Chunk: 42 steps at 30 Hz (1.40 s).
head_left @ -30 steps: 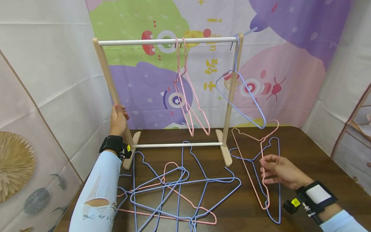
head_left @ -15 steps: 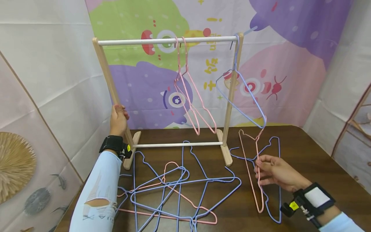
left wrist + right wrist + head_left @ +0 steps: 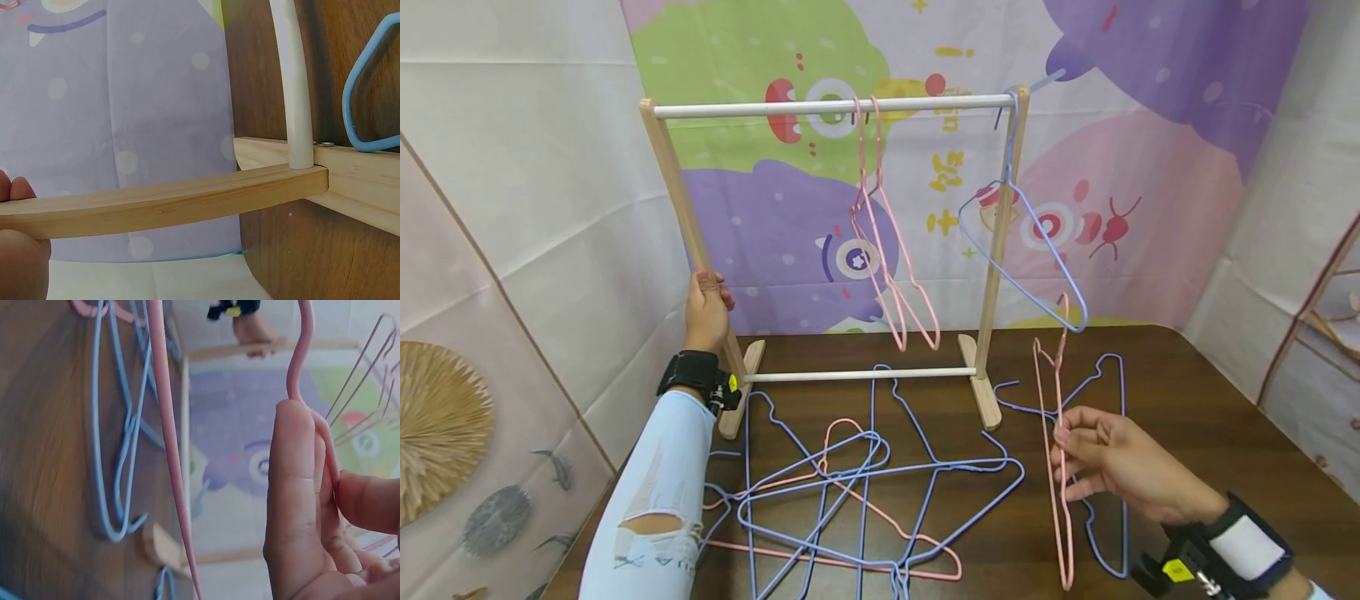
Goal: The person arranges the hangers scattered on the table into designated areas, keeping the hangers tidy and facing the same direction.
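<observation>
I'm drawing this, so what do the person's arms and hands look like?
The left hand and right hand are bare. The left sleeve is pale blue, with a hole and dark marks; a bit of pale blue right sleeve shows. On both sides, black straps carry gadgets with yellow patches; the right adds a white patch.

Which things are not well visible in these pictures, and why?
Left wrist view: most of the left hand, cut by the left edge.
Head view: wooden post, partly covered by that hand.
Head view: some blue hangers, cut by the bottom edge.
Right wrist view: part of the pink hanger in the right hand, cut by the top edge.
</observation>
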{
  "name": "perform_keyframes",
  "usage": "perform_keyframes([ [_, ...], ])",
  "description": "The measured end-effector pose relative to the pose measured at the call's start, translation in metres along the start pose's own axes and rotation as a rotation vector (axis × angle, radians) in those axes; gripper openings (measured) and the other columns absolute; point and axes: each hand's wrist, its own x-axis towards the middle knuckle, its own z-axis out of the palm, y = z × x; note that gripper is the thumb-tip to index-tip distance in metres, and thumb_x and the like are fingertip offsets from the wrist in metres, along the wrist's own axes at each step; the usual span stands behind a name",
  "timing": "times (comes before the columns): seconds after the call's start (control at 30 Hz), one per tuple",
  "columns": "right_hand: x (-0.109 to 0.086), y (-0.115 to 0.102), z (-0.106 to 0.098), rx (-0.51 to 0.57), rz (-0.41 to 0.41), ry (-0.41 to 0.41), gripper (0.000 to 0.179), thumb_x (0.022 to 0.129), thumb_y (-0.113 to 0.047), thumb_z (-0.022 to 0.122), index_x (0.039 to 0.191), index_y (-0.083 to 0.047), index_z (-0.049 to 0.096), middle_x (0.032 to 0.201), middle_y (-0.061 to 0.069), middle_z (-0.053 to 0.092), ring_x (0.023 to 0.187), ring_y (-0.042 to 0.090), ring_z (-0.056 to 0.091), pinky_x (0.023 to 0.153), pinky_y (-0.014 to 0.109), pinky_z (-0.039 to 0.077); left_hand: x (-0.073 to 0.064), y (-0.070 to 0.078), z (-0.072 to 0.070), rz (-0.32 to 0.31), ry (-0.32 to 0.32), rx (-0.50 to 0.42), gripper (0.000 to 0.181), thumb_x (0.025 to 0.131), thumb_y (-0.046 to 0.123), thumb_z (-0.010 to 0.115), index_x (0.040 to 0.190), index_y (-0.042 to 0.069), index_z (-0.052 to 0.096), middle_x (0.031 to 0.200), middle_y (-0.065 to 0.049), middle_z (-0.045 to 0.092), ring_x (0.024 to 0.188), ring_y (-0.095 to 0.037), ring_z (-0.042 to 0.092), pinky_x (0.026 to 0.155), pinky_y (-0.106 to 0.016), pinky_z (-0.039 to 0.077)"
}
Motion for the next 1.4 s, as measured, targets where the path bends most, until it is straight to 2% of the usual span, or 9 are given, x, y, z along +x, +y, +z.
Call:
perform_keyframes([
  [0.23,-0.012,-0.010,0.025,0.059,-0.007,-0.107,0.011,0.112,-0.008,0.043,0.114,-0.004,0.052,0.100,0.009,0.067,0.089,0.022,0.070,0.075,0.042,0.062,0.000,-0.002,0.001,0.008,0.020,0.020,0.055,0.109,0.046,0.017,0.118,-0.001,0.045,0.085,-0.003,0.047,0.074,-0.006,0.052,0.077,-0.022,0.044],
  [0.4,-0.018,-0.012,0.039,0.082,0.009,-0.160,0.014,0.112,-0.005,0.040,0.116,-0.003,0.053,0.098,0.008,0.066,0.086,0.021,0.071,0.072,0.040,0.063,-0.001,-0.001,0.001,0.003,0.015,0.018,0.054,0.109,0.049,0.017,0.117,0.003,0.045,0.085,-0.002,0.047,0.077,-0.008,0.053,0.077,-0.023,0.044],
  [0.57,-0.020,-0.014,0.051,0.129,0.002,-0.222,0.016,0.111,-0.002,0.039,0.118,-0.002,0.053,0.098,0.008,0.066,0.084,0.019,0.070,0.070,0.036,0.062,0.000,0.000,0.000,-0.001,0.002,0.012,0.055,0.109,0.046,0.016,0.119,0.000,0.044,0.086,-0.004,0.047,0.078,-0.010,0.052,0.078,-0.024,0.044],
  [0.77,-0.016,-0.016,0.062,0.107,0.004,-0.229,0.013,0.111,-0.002,0.041,0.118,0.000,0.052,0.096,0.008,0.067,0.081,0.019,0.070,0.068,0.036,0.062,-0.001,0.001,0.000,-0.004,-0.003,0.003,0.055,0.110,0.042,0.015,0.123,-0.003,0.043,0.088,-0.007,0.047,0.079,-0.013,0.053,0.079,-0.026,0.044],
  [1.0,0.003,-0.017,0.073,0.044,0.035,-0.197,0.009,0.109,-0.007,0.049,0.115,-0.001,0.051,0.092,0.009,0.067,0.078,0.019,0.070,0.066,0.038,0.062,-0.001,0.001,0.000,-0.004,0.002,-0.008,0.054,0.110,0.042,0.018,0.122,-0.004,0.043,0.086,-0.006,0.047,0.076,-0.011,0.052,0.077,-0.025,0.043],
  [1.23,0.036,-0.018,0.086,0.018,0.079,-0.151,0.016,0.107,-0.013,0.058,0.113,0.000,0.051,0.090,0.011,0.066,0.076,0.021,0.069,0.065,0.041,0.062,-0.001,0.000,0.000,0.002,0.006,-0.008,0.054,0.110,0.044,0.017,0.120,-0.002,0.044,0.086,-0.004,0.047,0.076,-0.010,0.052,0.077,-0.025,0.043],
  [1.4,0.060,-0.014,0.097,0.014,0.098,-0.156,0.020,0.106,-0.013,0.059,0.113,0.003,0.050,0.088,0.010,0.066,0.074,0.022,0.068,0.065,0.041,0.062,-0.001,0.001,0.000,0.005,0.010,-0.003,0.057,0.109,0.047,0.017,0.120,-0.002,0.044,0.085,-0.002,0.046,0.076,-0.010,0.052,0.077,-0.024,0.043],
])
